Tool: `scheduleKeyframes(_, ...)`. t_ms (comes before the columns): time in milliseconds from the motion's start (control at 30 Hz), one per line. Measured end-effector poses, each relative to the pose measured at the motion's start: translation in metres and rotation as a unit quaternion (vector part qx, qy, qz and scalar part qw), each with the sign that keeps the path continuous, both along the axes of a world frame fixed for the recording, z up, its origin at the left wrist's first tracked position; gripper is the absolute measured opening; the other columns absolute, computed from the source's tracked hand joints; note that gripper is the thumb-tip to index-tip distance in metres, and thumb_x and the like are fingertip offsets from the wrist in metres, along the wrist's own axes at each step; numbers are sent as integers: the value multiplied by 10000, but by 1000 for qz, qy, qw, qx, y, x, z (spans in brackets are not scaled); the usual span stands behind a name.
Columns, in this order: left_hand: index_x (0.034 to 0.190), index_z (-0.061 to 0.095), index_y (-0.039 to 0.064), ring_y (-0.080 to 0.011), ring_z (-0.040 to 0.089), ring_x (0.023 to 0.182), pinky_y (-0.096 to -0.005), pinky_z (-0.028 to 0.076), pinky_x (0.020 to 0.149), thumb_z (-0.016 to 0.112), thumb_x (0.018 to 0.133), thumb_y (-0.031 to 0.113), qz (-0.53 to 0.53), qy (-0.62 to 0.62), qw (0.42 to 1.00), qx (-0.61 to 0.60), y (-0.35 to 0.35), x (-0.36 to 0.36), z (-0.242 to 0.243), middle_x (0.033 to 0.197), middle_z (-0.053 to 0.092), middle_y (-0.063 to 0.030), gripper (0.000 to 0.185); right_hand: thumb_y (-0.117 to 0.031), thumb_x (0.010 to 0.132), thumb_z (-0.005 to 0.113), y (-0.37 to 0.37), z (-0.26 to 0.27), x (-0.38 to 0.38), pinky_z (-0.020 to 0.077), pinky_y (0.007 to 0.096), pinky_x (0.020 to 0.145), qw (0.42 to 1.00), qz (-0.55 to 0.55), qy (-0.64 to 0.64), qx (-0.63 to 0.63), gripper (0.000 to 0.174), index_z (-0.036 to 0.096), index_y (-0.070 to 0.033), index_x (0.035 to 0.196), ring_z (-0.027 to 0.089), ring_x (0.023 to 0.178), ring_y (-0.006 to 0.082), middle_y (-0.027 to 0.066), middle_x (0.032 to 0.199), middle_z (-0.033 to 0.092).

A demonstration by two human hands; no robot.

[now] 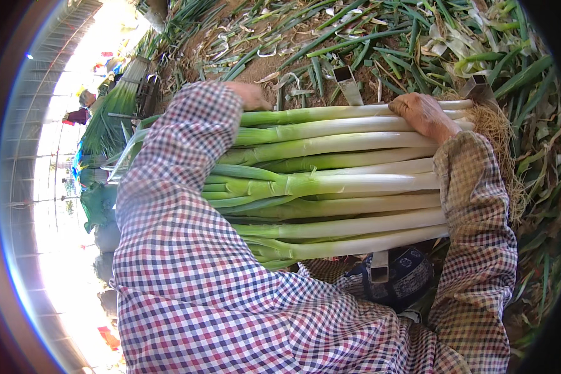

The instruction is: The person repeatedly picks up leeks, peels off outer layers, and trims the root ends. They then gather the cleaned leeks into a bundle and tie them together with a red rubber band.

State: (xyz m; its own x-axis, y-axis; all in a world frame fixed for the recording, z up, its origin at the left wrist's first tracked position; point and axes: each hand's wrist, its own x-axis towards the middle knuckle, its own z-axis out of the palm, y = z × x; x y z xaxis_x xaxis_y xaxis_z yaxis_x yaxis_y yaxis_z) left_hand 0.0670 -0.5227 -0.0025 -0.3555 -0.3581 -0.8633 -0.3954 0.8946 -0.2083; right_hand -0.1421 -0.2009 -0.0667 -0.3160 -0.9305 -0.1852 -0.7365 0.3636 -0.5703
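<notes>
A wide layer of large green onions or leeks (355, 183) lies crosswise before me, pale shanks to the right and green leaves to the left. Their fibrous roots (495, 135) hang in a tangle at the right end. My right hand (420, 114) curls over the white shanks at the far edge, near the roots. My left hand (250, 96) is at the far edge by the green part; my checked sleeve hides much of it, so its grip is unclear. Square metal tube posts (348, 86) stand beside the stalks at the far side, with another (379, 269) at the near side.
Cut green leaves and peelings (449, 42) litter the soil beyond the stalks and to the right. At the upper left stands another bundle of green onions or leeks (121, 98) in a rack. A person (80, 110) is in the bright background at the left.
</notes>
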Motion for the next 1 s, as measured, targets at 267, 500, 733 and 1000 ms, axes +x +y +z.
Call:
scheduleKeyframes(267,985,618,-10,-377,603,866,-451,478,815,340,967,410,-62,161,980,-94,26,78,70,940,641,-204,504,-360,934,443,11,0,-1,436,442,800,997,-7,1,-76,362,634,-53,911,584,894,378,183,903,634)
scheduleKeyframes(500,1121,586,14,-356,611,934,-445,482,841,333,962,223,-166,197,966,36,-51,116,29,1025,625,-222,364,-370,932,451,10,1,6,438,444,785,997,-7,-2,-77,360,638,-64,902,585,871,381,176,900,633)
scheduleKeyframes(733,1230,558,68,-385,555,1020,-471,432,866,380,930,213,-192,211,957,51,-84,126,10,1020,612,-220,377,-341,933,436,9,-18,-6,443,446,773,991,46,60,-111,359,631,-43,885,595,871,366,171,883,639)
scheduleKeyframes(1000,1197,570,21,-345,562,1070,-382,421,931,399,952,264,38,335,941,2,-37,163,33,1140,612,-195,385,-331,952,384,12,-5,-1,474,443,792,996,38,60,-61,342,626,-108,1044,607,910,355,162,952,643)
